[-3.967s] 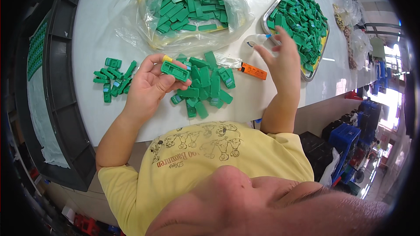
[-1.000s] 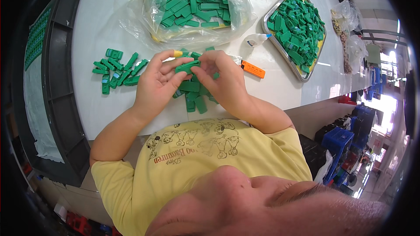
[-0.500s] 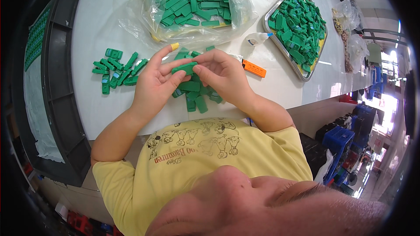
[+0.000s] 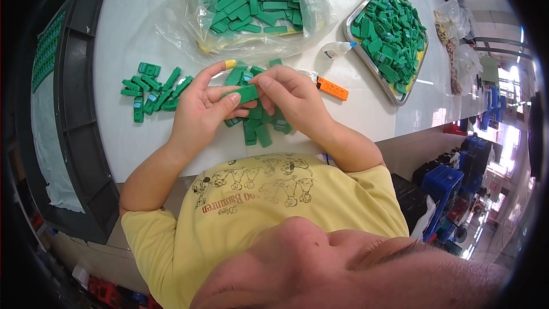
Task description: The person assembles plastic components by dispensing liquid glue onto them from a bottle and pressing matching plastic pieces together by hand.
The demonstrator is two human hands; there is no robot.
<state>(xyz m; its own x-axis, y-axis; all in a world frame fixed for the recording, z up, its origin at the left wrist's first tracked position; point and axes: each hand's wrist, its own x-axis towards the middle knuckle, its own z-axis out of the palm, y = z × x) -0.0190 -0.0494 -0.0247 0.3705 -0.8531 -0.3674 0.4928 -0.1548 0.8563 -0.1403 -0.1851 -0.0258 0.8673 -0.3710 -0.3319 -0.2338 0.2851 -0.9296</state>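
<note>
Pinching one small green plastic piece (image 4: 247,93) between left hand (image 4: 199,113) and right hand (image 4: 291,98) fingers above the bench (image 4: 123,40) pile; loosening either pinch would likely drop it among lookalikes.

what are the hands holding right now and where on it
One small green plastic piece, held between both hands: the left hand pinches its left end, the right hand grips its right end with the fingertips, above the loose green pile.

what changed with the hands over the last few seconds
The right hand came back from the metal tray to meet the left hand; both now pinch one green piece. The bag, orange marker and left pile stayed put.
</note>
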